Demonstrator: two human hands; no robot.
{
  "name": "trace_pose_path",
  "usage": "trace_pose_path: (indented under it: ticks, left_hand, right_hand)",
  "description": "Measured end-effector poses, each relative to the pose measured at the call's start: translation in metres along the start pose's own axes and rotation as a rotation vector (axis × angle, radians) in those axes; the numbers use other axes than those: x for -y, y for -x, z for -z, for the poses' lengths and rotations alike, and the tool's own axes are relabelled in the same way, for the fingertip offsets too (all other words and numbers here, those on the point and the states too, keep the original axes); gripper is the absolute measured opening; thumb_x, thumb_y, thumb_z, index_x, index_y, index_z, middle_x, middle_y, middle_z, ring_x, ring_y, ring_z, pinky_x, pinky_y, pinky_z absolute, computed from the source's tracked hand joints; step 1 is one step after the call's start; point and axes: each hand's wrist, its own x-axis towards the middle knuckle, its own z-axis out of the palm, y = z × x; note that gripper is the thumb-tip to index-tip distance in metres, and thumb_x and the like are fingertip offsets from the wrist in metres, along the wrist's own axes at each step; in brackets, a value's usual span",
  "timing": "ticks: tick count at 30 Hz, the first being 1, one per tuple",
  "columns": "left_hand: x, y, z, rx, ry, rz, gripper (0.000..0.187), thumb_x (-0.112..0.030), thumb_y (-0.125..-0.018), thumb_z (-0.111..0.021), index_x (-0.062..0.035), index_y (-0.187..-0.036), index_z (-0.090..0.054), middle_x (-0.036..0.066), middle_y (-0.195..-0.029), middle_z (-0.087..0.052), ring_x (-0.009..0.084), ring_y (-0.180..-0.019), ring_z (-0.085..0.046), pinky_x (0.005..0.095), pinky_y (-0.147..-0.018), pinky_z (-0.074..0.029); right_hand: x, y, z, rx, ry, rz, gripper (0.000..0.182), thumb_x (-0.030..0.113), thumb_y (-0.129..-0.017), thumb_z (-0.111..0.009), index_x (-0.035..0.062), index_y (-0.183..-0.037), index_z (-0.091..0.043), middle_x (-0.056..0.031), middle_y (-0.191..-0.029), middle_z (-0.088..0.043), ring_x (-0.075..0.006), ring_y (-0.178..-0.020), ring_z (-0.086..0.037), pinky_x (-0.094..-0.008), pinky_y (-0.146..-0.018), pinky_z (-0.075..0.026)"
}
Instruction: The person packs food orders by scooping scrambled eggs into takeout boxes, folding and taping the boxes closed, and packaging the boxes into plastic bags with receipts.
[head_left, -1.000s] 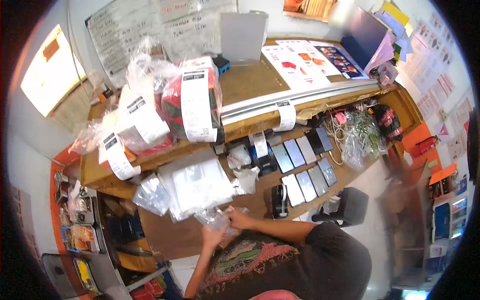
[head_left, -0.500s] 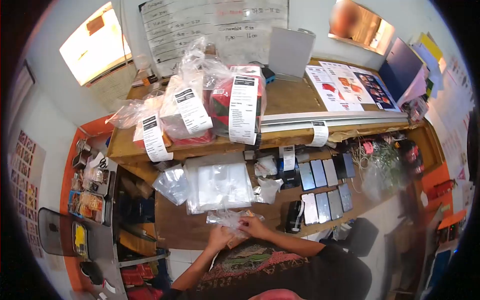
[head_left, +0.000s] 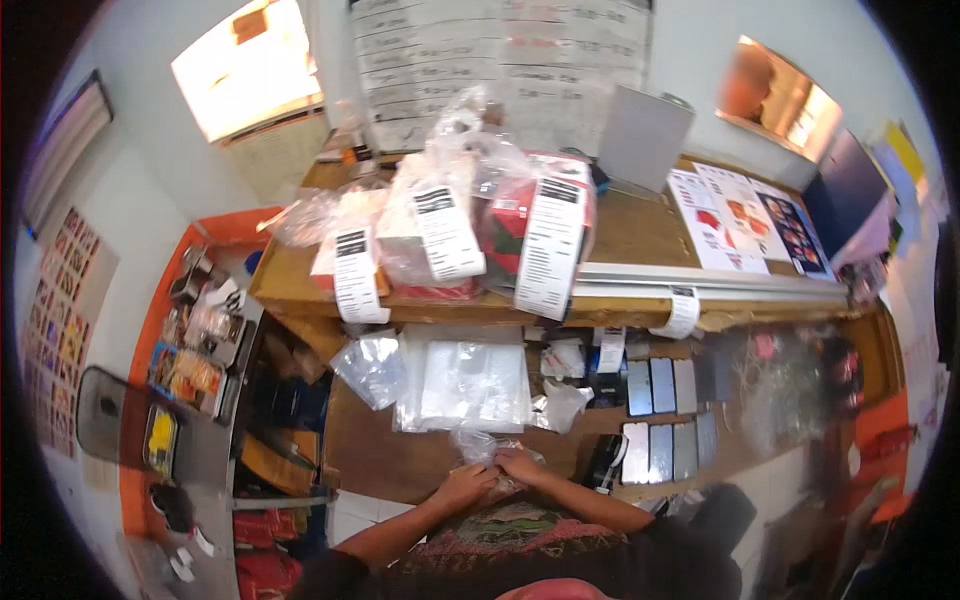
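Observation:
Near the front edge of the brown table (head_left: 390, 470), a crumpled clear plastic bag (head_left: 473, 445) lies close to the body. My left hand (head_left: 466, 487) pinches it from the left. From the right, my right hand (head_left: 517, 465) grips the bag with bent fingers, close beside the left. Something orange-brown shows under the plastic, but I cannot make out what it is. Just beyond the hands is a stack of flat clear plastic bags (head_left: 470, 385), with a loose clear bag (head_left: 370, 370) at its left.
Several phones (head_left: 662, 450) lie in rows on the right, beside a black device (head_left: 605, 462). Bagged boxes with receipts (head_left: 552, 245) stand on the wooden shelf (head_left: 640, 225) above. Printed menus (head_left: 735, 220) lie farther right. A cluttered metal counter (head_left: 200, 440) stands at left.
The view has turned left, so things sit farther right in it. My hands have come closer together on the bag, and its plastic now bunches upward beyond the fingers.

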Motion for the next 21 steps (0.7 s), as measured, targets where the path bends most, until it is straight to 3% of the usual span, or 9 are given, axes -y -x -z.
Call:
trace_pose_path:
  ticks: [2, 4, 5, 7, 11, 13, 17, 19, 21]
  left_hand:
    - [0.006, -0.002, -0.005, 0.058, 0.004, 0.094, 0.02, -0.012, -0.077, -0.065, -0.0101, -0.097, -0.062, 0.007, -0.108, -0.063, 0.0266, -0.096, -0.062, 0.0385, -0.078, -0.053]
    - [0.013, -0.005, -0.004, -0.178, 0.146, -0.107, 0.019, -0.01, -0.079, -0.067, -0.0097, -0.098, -0.064, 0.008, -0.116, -0.065, 0.0264, -0.099, -0.065, 0.0374, -0.08, -0.054]
    - [0.016, -0.004, -0.009, -0.189, 0.15, -0.098, 0.019, -0.01, -0.079, -0.067, -0.0097, -0.098, -0.064, 0.008, -0.116, -0.065, 0.0264, -0.099, -0.065, 0.0374, -0.08, -0.054]
    - [0.016, -0.001, -0.02, -0.254, 0.443, 0.019, 0.017, -0.008, -0.082, -0.069, -0.0075, -0.1, -0.067, 0.01, -0.116, -0.068, 0.0272, -0.1, -0.067, 0.0365, -0.083, -0.055]
    - [-0.001, -0.009, -0.014, -0.345, 0.574, 0.253, 0.015, -0.007, -0.084, -0.071, -0.0046, -0.098, -0.07, 0.012, -0.105, -0.071, 0.0287, -0.095, -0.069, 0.0359, -0.083, -0.056]
    - [-0.006, -0.012, -0.011, -0.421, 0.561, 0.341, 0.013, -0.01, -0.085, -0.07, -0.0037, -0.096, -0.07, 0.011, -0.099, -0.072, 0.0288, -0.089, -0.07, 0.0354, -0.078, -0.056]
    - [-0.003, -0.013, -0.025, -0.424, 0.572, 0.373, 0.011, -0.01, -0.084, -0.07, -0.005, -0.093, -0.07, 0.011, -0.093, -0.072, 0.0288, -0.083, -0.07, 0.0364, -0.073, -0.056]
    - [-0.002, -0.015, -0.032, -0.453, 0.57, 0.373, 0.01, -0.011, -0.081, -0.069, -0.0057, -0.088, -0.068, 0.012, -0.089, -0.069, 0.0302, -0.078, -0.068, 0.0385, -0.068, -0.054]
    - [0.0, -0.017, -0.035, -0.449, 0.518, 0.383, 0.01, -0.012, -0.08, -0.069, -0.0064, -0.088, -0.068, 0.01, -0.09, -0.07, 0.0276, -0.076, -0.068, 0.0373, -0.067, -0.054]
  right_hand:
    - [0.011, 0.001, 0.016, 0.111, 0.03, -0.12, 0.036, 0.026, -0.09, -0.065, 0.0022, -0.117, -0.065, -0.012, -0.096, -0.072, -0.0171, -0.089, -0.068, -0.0314, -0.083, -0.052]
    - [0.003, 0.006, 0.019, -0.042, 0.105, 0.052, 0.036, 0.022, -0.083, -0.073, -0.0001, -0.111, -0.065, -0.0136, -0.093, -0.073, -0.0183, -0.085, -0.07, -0.0307, -0.076, -0.054]
    - [0.0, 0.008, 0.02, -0.03, 0.115, 0.051, 0.036, 0.022, -0.083, -0.073, -0.0001, -0.111, -0.065, -0.0136, -0.093, -0.073, -0.0183, -0.085, -0.07, -0.0307, -0.076, -0.054]
    - [0.026, 0.023, 0.025, -0.132, 0.193, 0.128, 0.037, 0.018, -0.077, -0.079, -0.0012, -0.105, -0.064, -0.0118, -0.089, -0.073, -0.0169, -0.079, -0.071, -0.03, -0.071, -0.055]
    - [0.037, 0.025, 0.022, -0.192, 0.303, 0.008, 0.036, 0.018, -0.076, -0.081, -0.0012, -0.101, -0.064, -0.0107, -0.085, -0.073, -0.013, -0.078, -0.07, -0.0299, -0.072, -0.056]
    - [0.036, 0.023, 0.021, -0.249, 0.149, -0.005, 0.033, 0.011, -0.077, -0.081, -0.0006, -0.101, -0.062, -0.0102, -0.086, -0.073, -0.0123, -0.077, -0.07, -0.03, -0.07, -0.056]
    - [0.025, 0.021, 0.022, -0.151, -0.134, 0.018, 0.028, 0.002, -0.08, -0.077, 0.0, -0.102, -0.061, -0.0108, -0.09, -0.072, -0.0151, -0.082, -0.07, -0.0296, -0.073, -0.057]
    - [0.015, 0.019, 0.023, -0.074, -0.51, -0.102, 0.027, -0.005, -0.081, -0.073, -0.0003, -0.103, -0.059, -0.0112, -0.097, -0.07, -0.0181, -0.088, -0.069, -0.0296, -0.078, -0.057]
    - [0.011, 0.022, 0.025, -0.053, -0.521, -0.094, 0.027, -0.006, -0.081, -0.073, -0.0008, -0.104, -0.059, -0.0118, -0.099, -0.069, -0.0186, -0.09, -0.068, -0.0297, -0.08, -0.056]
